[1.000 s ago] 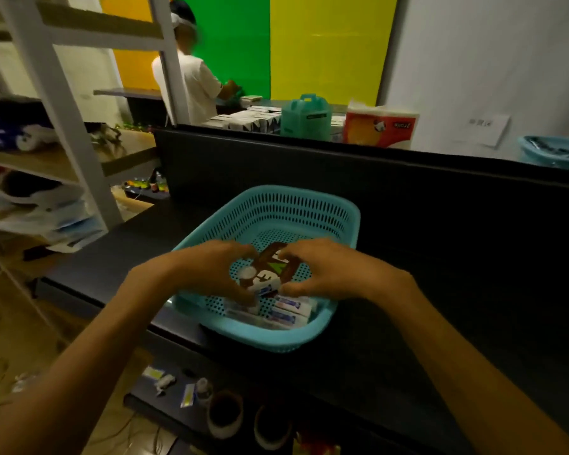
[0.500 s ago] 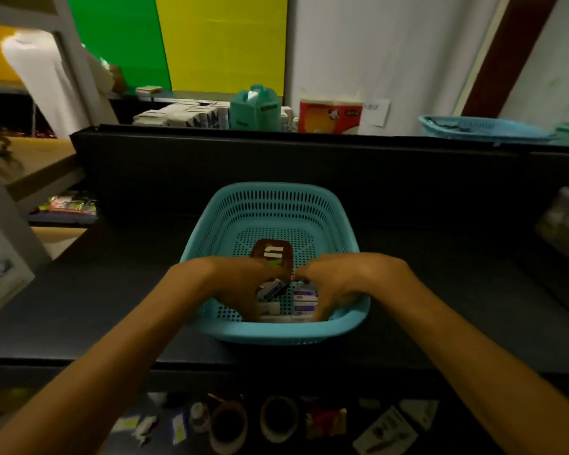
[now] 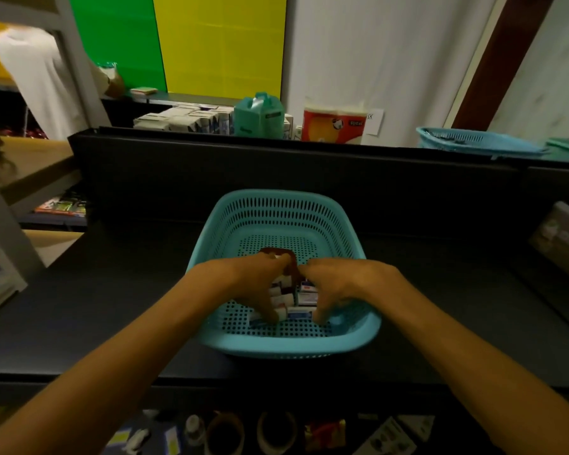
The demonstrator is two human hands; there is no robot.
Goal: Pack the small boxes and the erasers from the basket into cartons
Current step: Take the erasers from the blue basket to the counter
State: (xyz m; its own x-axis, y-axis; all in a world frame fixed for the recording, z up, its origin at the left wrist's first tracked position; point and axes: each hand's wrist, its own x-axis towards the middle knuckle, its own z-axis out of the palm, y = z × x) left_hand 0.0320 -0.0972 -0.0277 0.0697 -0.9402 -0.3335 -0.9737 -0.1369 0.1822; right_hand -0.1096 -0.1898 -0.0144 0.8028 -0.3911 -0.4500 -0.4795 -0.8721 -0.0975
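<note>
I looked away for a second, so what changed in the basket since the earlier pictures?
Both hands went deeper: the left hand and right hand now curl down over the small boxes near the front wall, and the brown carton between them is mostly covered. The blue basket stayed put on the black counter.

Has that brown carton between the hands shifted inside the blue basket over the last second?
Yes. Against the basket, the brown carton has tipped from lying slanted to standing more upright; the left hand and right hand now cover most of it.
</note>
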